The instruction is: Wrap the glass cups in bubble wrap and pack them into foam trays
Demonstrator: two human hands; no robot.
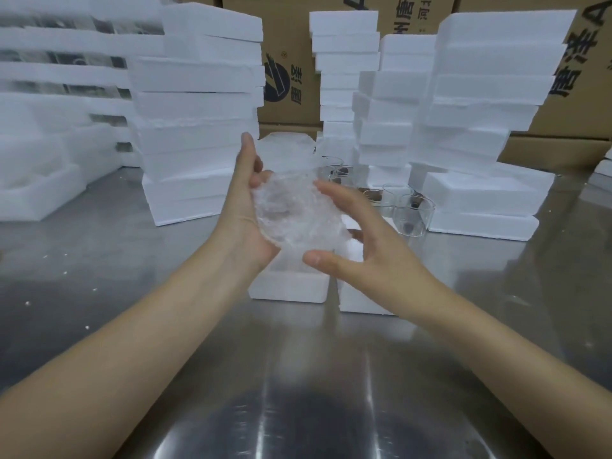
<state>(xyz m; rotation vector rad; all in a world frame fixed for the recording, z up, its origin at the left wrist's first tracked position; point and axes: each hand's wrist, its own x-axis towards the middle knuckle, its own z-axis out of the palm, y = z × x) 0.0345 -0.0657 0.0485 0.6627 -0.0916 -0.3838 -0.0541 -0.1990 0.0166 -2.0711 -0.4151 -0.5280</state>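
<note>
Two hands | left hand (246, 207) grips bubble-wrapped cup (291, 210) | right hand (361, 240) spread open, touching its right side

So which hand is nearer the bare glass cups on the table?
Right. The right hand is just in front and left of the bare cups, with its fingers beside the wrapped cup. The left hand grips that bundle from its far side.

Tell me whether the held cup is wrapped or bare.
Wrapped: crinkled bubble wrap covers the glass cup, cradled in the left hand with the right hand alongside.
</note>
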